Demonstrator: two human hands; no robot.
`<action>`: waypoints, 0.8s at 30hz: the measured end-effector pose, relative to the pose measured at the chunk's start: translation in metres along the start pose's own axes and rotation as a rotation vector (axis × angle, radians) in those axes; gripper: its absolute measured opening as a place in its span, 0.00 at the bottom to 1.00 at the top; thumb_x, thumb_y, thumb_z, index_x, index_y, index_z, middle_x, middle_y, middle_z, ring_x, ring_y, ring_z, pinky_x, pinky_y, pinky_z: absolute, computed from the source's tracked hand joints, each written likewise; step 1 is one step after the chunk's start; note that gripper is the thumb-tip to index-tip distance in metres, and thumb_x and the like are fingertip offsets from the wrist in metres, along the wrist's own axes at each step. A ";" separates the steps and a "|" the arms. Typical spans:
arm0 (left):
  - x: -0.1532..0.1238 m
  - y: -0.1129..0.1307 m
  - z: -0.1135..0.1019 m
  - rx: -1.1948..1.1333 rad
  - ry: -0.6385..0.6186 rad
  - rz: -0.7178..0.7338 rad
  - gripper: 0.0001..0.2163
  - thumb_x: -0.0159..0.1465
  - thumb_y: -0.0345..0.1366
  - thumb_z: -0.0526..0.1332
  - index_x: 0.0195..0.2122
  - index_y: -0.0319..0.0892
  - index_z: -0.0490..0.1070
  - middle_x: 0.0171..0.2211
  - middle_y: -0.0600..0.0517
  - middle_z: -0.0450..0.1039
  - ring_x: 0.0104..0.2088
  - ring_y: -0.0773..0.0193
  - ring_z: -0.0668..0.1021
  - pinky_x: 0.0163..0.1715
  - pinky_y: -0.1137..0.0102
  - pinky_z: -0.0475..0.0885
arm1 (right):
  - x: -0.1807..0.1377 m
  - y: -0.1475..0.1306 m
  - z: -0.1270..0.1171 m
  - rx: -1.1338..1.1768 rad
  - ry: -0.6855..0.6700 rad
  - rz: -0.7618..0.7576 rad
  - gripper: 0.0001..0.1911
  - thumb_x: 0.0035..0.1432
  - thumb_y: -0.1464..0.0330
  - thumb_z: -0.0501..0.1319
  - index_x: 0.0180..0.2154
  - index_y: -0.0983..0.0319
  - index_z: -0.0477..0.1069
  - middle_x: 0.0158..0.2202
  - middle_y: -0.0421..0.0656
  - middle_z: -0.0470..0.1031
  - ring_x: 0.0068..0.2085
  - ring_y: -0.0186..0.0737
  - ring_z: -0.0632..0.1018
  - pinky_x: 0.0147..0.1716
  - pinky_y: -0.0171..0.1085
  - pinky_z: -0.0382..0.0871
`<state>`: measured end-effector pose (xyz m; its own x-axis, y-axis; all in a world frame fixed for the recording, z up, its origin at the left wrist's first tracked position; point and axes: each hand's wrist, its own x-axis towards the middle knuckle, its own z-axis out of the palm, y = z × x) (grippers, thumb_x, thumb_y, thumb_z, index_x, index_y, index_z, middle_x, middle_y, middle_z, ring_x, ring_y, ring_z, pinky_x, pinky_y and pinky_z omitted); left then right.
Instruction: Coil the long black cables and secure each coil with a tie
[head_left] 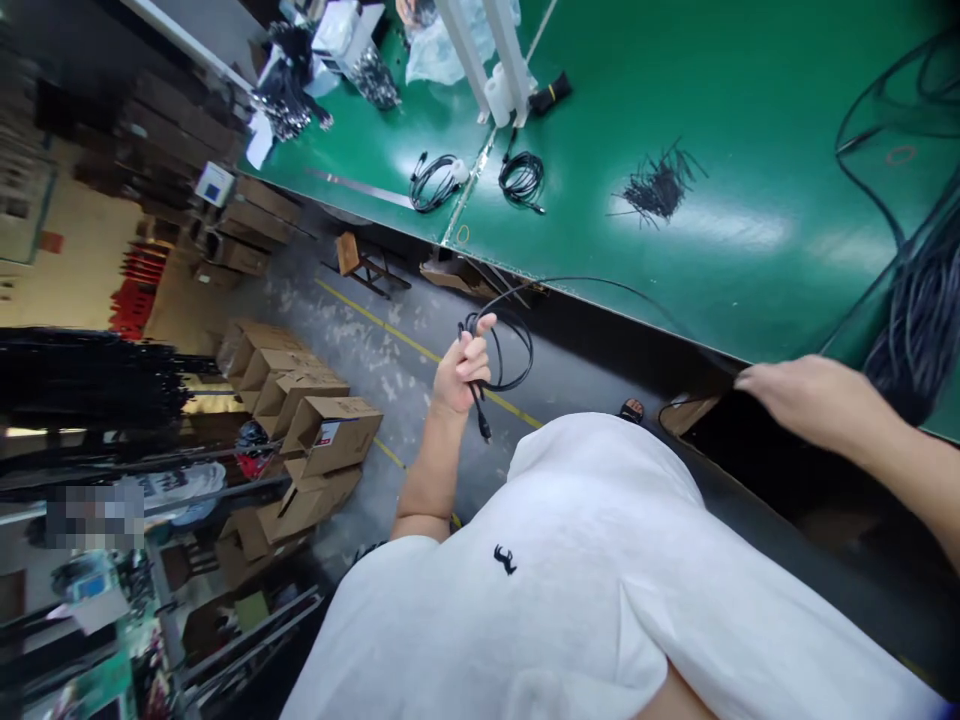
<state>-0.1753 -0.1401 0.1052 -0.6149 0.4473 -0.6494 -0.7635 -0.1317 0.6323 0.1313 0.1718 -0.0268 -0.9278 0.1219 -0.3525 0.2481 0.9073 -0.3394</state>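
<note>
My left hand [463, 368] is closed around a black cable [510, 345] wound into a loop, held in the air off the front edge of the green table [720, 130]. A plug end hangs below the fist. The cable runs on in an arc to my right hand [806, 395], which sits at the table's edge with fingers pressed together on the cable. A large bundle of black cables [926, 310] lies on the table beside my right hand.
Two coiled cables [435, 182] [522, 180] and a pile of black ties [660, 185] lie on the table. White posts [491, 60] stand at the back. Cardboard boxes [307, 420] are stacked on the floor at left, beside a wooden stool [360, 262].
</note>
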 end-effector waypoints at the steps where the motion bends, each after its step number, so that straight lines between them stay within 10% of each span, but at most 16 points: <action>1: 0.003 -0.007 0.001 0.081 -0.020 -0.038 0.13 0.73 0.33 0.50 0.45 0.38 0.74 0.18 0.60 0.64 0.12 0.80 0.62 0.12 0.84 0.54 | -0.002 -0.026 -0.009 0.032 -0.024 -0.113 0.17 0.66 0.64 0.48 0.32 0.59 0.74 0.30 0.50 0.78 0.31 0.50 0.77 0.32 0.43 0.63; 5: 0.011 -0.050 0.008 0.377 -0.224 -0.169 0.14 0.62 0.43 0.67 0.38 0.36 0.74 0.30 0.48 0.79 0.27 0.68 0.80 0.23 0.79 0.71 | -0.001 -0.119 -0.049 0.357 -0.195 -0.565 0.21 0.70 0.61 0.44 0.29 0.59 0.68 0.25 0.44 0.75 0.26 0.41 0.74 0.28 0.38 0.59; 8: 0.008 -0.079 0.018 0.444 -0.449 -0.323 0.21 0.55 0.49 0.71 0.39 0.36 0.74 0.37 0.42 0.82 0.37 0.58 0.84 0.36 0.70 0.77 | 0.018 -0.139 -0.070 0.509 -0.193 -0.735 0.22 0.72 0.60 0.42 0.32 0.59 0.68 0.27 0.42 0.75 0.26 0.36 0.72 0.28 0.35 0.57; 17: -0.008 -0.093 0.031 0.495 -0.821 -0.646 0.22 0.55 0.51 0.71 0.36 0.33 0.76 0.25 0.44 0.78 0.25 0.62 0.79 0.30 0.69 0.74 | 0.042 -0.104 -0.084 0.606 -0.072 -0.384 0.23 0.68 0.54 0.49 0.32 0.60 0.73 0.28 0.41 0.76 0.29 0.35 0.73 0.30 0.34 0.58; 24: -0.009 -0.058 0.021 0.195 -0.394 -0.303 0.15 0.67 0.47 0.59 0.45 0.42 0.77 0.11 0.64 0.48 0.10 0.76 0.48 0.10 0.78 0.47 | 0.039 0.014 0.009 0.564 0.060 0.133 0.26 0.69 0.55 0.47 0.40 0.65 0.76 0.44 0.54 0.78 0.40 0.39 0.75 0.40 0.38 0.61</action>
<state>-0.1217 -0.1181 0.0835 -0.2234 0.7433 -0.6306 -0.8212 0.2049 0.5326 0.1007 0.1854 -0.0533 -0.8887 0.2576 -0.3792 0.4581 0.5303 -0.7134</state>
